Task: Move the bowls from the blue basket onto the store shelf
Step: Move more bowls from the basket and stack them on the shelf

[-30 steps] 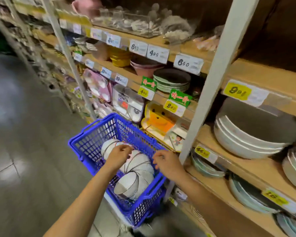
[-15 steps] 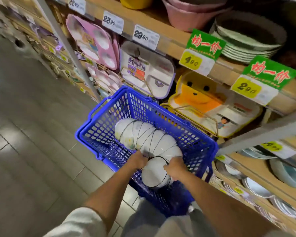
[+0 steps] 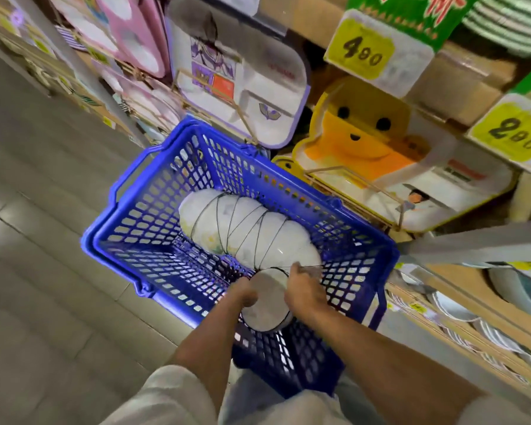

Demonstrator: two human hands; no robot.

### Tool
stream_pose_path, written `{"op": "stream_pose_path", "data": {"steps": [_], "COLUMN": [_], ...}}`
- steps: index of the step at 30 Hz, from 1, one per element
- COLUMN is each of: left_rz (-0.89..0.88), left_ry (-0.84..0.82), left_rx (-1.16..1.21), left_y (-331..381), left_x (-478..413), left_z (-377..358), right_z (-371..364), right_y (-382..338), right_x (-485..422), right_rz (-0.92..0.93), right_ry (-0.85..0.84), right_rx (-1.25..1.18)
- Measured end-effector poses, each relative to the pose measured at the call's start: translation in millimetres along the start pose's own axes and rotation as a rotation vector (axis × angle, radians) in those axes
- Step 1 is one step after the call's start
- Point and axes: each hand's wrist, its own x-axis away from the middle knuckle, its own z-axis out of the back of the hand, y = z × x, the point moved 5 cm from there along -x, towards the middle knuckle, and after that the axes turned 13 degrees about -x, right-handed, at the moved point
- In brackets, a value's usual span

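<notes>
Blue basket (image 3: 147,222) sits near centre, with a white row of bowls (image 3: 242,231) lying on its side inside, bound with dark cord (image 3: 217,214). Left hand (image 3: 246,294) and right hand (image 3: 301,291) both curl round the nearest bowl (image 3: 267,308), one on each flank. Store shelf (image 3: 466,84) stands just right of the basket.

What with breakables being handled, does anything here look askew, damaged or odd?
Nothing damaged. Oddly, the white bowls lie sideways as a curved row bound with black string in the blue basket; the left hand and right hand grip its near end.
</notes>
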Motion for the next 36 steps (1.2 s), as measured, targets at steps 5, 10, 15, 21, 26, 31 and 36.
{"op": "stream_pose_path", "data": {"steps": [5,10,15,21,26,31,36], "left_rz": [-0.008,-0.017,-0.028,-0.098,-0.184,-0.39,-0.788], "left_ry": [0.018,0.072,0.129,0.255,0.424,0.58,0.55], "left_rx": [-0.084,-0.154,-0.179,0.03,0.625,1.222,1.545], "left_y": [-2,-6,-14,-30,-50,-45,-11], "left_x": [-1,7,26,79,139,208,292], "left_z": [3,5,26,86,145,203,244], "right_z": [1,12,39,103,181,258,324], "right_y": [-6,-11,-15,-36,-64,-90,-111], "right_x": [2,2,8,22,41,73,130], "right_rz": [0.093,0.053,0.088,0.222,0.369,0.438,0.563], "right_ry": [-0.014,-0.099,-0.192,-0.322,-0.199,-0.135,-0.041], "right_rx": [0.107,0.046,-0.001,-0.212,-0.402,-0.642,-0.726]}}
